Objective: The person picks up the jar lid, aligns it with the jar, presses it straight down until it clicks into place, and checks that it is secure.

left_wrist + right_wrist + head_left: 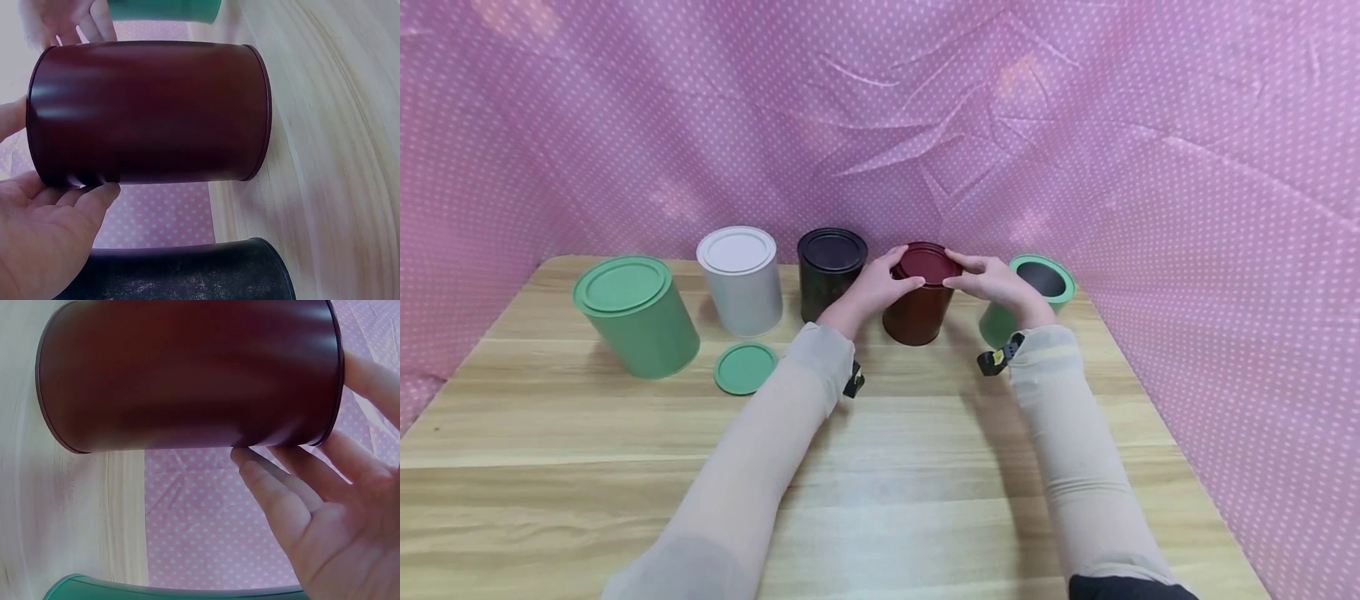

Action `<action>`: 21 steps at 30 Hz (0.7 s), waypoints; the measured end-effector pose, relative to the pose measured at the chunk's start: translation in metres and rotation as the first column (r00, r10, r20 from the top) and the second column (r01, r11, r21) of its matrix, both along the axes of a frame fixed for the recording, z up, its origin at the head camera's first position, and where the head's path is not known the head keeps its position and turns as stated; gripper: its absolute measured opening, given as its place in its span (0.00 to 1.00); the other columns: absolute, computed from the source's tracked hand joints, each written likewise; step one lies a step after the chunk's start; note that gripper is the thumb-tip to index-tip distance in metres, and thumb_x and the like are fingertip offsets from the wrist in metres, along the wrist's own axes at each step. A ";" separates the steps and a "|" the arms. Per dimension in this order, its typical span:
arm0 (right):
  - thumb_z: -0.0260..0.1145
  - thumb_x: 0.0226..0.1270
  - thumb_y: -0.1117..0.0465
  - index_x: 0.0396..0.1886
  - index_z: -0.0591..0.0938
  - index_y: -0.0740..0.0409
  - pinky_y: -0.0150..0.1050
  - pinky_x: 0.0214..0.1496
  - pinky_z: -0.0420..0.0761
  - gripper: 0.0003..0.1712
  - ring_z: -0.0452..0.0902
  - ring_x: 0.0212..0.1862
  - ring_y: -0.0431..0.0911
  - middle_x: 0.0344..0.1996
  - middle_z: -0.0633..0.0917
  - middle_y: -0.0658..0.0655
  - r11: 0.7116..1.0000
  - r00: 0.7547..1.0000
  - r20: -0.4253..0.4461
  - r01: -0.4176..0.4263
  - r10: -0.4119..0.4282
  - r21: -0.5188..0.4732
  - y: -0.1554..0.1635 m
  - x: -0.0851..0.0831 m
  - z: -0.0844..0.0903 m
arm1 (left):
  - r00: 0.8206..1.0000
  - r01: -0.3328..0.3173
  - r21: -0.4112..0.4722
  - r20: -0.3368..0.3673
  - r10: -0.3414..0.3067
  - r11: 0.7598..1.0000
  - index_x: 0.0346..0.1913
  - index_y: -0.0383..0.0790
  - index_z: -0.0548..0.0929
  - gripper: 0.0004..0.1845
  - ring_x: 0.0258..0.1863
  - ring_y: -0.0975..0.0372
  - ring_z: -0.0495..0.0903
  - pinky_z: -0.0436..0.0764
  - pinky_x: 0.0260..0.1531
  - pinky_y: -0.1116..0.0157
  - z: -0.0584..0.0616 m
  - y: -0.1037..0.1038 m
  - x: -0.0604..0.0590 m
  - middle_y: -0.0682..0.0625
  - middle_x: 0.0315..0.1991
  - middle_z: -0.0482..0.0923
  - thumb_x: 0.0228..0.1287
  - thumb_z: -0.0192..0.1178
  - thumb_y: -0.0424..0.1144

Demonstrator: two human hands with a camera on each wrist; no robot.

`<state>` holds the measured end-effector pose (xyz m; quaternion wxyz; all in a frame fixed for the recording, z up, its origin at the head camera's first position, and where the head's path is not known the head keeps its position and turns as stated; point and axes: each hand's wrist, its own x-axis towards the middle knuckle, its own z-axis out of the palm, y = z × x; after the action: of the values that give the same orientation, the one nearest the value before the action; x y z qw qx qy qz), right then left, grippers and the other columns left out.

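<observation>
A dark red can (916,318) stands upright on the wooden table, its matching lid (929,263) on top. My left hand (874,287) grips the can's upper left side, thumb at the front of the rim. From the right, my right hand (1000,285) holds the same upper part, with its thumb near the lid's front edge. Both wrist views show fingers against the red wall (150,112) close to the lid end. To the left of the can is a black can (829,283); behind my right wrist stands a green can (997,323) with its top open and a dark inside.
Further left stand a white lidded can (747,298) and a larger green lidded can (651,337). A loose green lid (745,368) lies flat on the table (895,483) beside my left forearm. Pink dotted cloth (880,108) hangs behind and along the sides.
</observation>
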<state>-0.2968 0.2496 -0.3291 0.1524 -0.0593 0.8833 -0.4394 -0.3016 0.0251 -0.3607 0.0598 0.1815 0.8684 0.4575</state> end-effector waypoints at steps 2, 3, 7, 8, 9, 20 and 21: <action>0.68 0.62 0.50 0.73 0.65 0.41 0.47 0.74 0.62 0.39 0.58 0.73 0.51 0.73 0.63 0.57 1.000 1.000 0.011 0.007 -0.007 -0.021 -0.001 0.000 -0.001 | 1.000 -0.003 0.005 0.005 0.003 1.000 0.75 0.41 0.57 0.38 0.75 0.55 0.55 0.56 0.74 0.58 0.000 0.000 0.000 0.46 0.76 0.55 0.67 0.58 0.50; 0.68 0.62 0.50 0.73 0.65 0.41 0.47 0.74 0.62 0.39 0.58 0.73 0.51 0.73 0.63 0.57 1.000 1.000 0.017 0.012 -0.012 -0.025 -0.001 0.000 -0.001 | 1.000 -0.005 0.006 0.006 0.005 1.000 0.75 0.41 0.57 0.38 0.75 0.55 0.55 0.57 0.74 0.57 0.000 0.000 0.001 0.46 0.76 0.55 0.67 0.58 0.50; 0.68 0.62 0.50 0.73 0.65 0.39 0.47 0.74 0.61 0.39 0.57 0.74 0.51 0.74 0.62 0.57 0.999 0.999 0.027 0.028 -0.027 -0.022 0.000 -0.004 -0.003 | 1.000 -0.012 0.007 0.008 0.012 1.000 0.75 0.42 0.58 0.38 0.75 0.55 0.55 0.57 0.74 0.57 0.001 0.000 0.001 0.46 0.76 0.55 0.66 0.58 0.50; 0.68 0.62 0.50 0.73 0.65 0.39 0.48 0.75 0.60 0.39 0.56 0.74 0.51 0.74 0.62 0.57 0.999 0.999 0.028 0.029 -0.028 -0.019 -0.001 -0.003 -0.003 | 1.000 -0.014 0.005 0.006 0.014 1.000 0.75 0.42 0.58 0.38 0.75 0.55 0.55 0.57 0.74 0.57 0.001 0.001 0.001 0.46 0.76 0.55 0.66 0.58 0.50; 0.68 0.63 0.50 0.73 0.64 0.39 0.48 0.75 0.59 0.39 0.56 0.74 0.51 0.74 0.62 0.57 1.000 0.999 0.028 0.027 -0.027 -0.015 -0.001 -0.003 -0.002 | 1.000 -0.016 0.004 0.004 0.016 1.000 0.75 0.42 0.58 0.38 0.75 0.55 0.56 0.57 0.74 0.58 0.001 0.001 0.001 0.46 0.76 0.56 0.66 0.58 0.50; 0.67 0.62 0.47 0.72 0.65 0.36 0.50 0.76 0.56 0.39 0.53 0.75 0.52 0.73 0.63 0.56 0.998 0.999 0.014 0.030 -0.030 0.055 -0.002 -0.003 0.002 | 0.999 -0.016 0.001 0.037 0.016 1.000 0.75 0.42 0.57 0.39 0.75 0.57 0.54 0.55 0.75 0.60 0.003 0.000 -0.001 0.47 0.76 0.54 0.66 0.59 0.50; 0.67 0.62 0.46 0.72 0.65 0.34 0.51 0.76 0.55 0.39 0.53 0.75 0.52 0.73 0.63 0.55 0.997 0.999 0.014 0.033 -0.034 0.066 -0.002 -0.003 0.002 | 0.999 -0.015 -0.001 0.044 0.015 1.000 0.75 0.42 0.57 0.39 0.76 0.58 0.53 0.55 0.75 0.61 0.004 -0.001 -0.001 0.47 0.76 0.54 0.66 0.59 0.50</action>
<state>-0.2997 0.2474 -0.3272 0.1534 -0.0361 0.8969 -0.4132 -0.3027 0.0245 -0.3565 0.0755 0.1647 0.8684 0.4615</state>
